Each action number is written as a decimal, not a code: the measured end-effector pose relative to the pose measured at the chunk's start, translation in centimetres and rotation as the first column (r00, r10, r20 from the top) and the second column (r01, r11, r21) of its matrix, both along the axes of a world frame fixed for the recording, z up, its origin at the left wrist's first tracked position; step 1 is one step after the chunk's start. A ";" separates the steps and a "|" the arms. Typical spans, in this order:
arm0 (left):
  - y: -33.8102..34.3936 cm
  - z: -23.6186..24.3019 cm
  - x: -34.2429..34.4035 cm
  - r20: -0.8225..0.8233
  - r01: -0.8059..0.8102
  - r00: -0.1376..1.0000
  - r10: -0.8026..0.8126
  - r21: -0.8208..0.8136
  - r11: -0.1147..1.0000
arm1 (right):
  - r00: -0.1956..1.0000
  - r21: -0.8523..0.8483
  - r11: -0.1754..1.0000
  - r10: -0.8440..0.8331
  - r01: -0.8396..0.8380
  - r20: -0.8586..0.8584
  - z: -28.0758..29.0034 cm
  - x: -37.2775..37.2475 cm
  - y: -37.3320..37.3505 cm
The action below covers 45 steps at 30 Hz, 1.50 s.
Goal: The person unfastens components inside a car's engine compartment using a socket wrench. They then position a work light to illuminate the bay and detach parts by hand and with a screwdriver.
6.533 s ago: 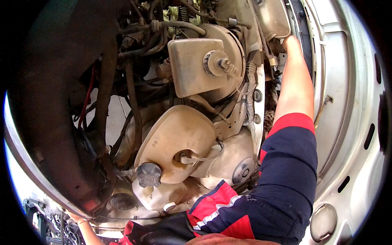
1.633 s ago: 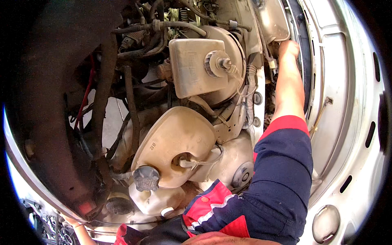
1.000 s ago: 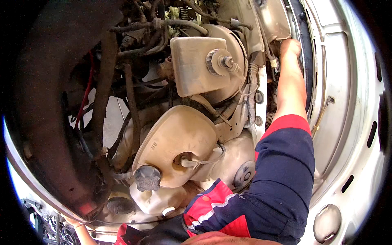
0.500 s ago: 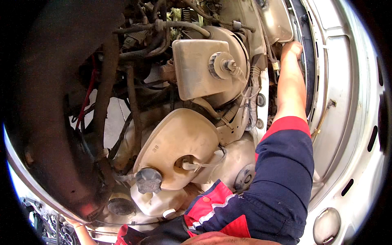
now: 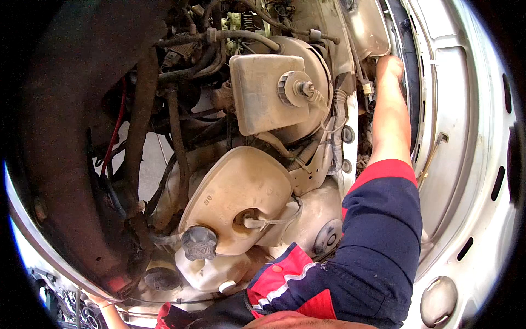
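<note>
My right hand (image 5: 390, 68) reaches into the narrow channel along the right side of the engine bay, just below a smooth beige housing (image 5: 366, 30). Its fingers are bent down out of sight, so what they touch is hidden. Pale connectors and wiring (image 5: 366, 88) lie beside my wrist. My left hand (image 5: 99, 300) is at the lower left, against the car's metal rim (image 5: 66, 274), its fingers mostly hidden. Between my arms sit a beige reservoir with a dark cap (image 5: 227, 192) and, higher up, a square reservoir (image 5: 257, 104) on a round booster.
Dark hoses (image 5: 175, 131), a red cable (image 5: 118, 123) and shadowed parts fill the left of the bay. The white body panel (image 5: 455, 181), with slots and a thin rod, runs down the right. A round strut top (image 5: 329, 236) lies beside my navy and red sleeve.
Compared with 6.5 seconds earlier, my right wrist sits slightly lower in the channel and my sleeve has shifted a little left. Over the last second both hands have stayed almost still.
</note>
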<state>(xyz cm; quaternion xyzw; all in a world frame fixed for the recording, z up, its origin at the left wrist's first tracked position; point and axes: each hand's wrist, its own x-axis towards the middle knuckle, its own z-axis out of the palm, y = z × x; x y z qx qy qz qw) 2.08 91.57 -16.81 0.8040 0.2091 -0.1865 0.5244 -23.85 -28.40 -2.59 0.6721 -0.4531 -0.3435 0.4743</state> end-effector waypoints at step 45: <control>-1.5 1.8 -2.8 -0.021 -0.252 0.968 0.252 -0.030 0.967 | 0.998 0.008 0.999 0.051 -0.051 -0.045 0.8 1.0 2.9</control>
